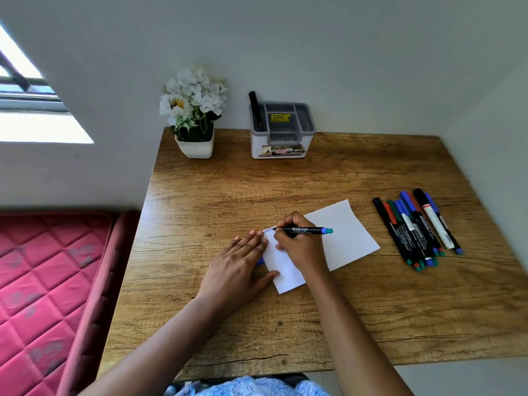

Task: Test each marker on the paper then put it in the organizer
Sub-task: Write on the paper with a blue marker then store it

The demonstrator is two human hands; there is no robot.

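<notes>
head camera, looking down, desk near

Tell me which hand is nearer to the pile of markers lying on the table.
Right. The right hand, gripping a marker on the paper, sits left of the pile of markers; the left hand presses the paper's left edge, farther away.

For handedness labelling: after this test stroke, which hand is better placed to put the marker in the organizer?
Right. The right hand grips the black blue-ended marker; the left hand lies flat, pinning the white paper sheet. The grey-and-white plastic organizer stands straight ahead.
</notes>
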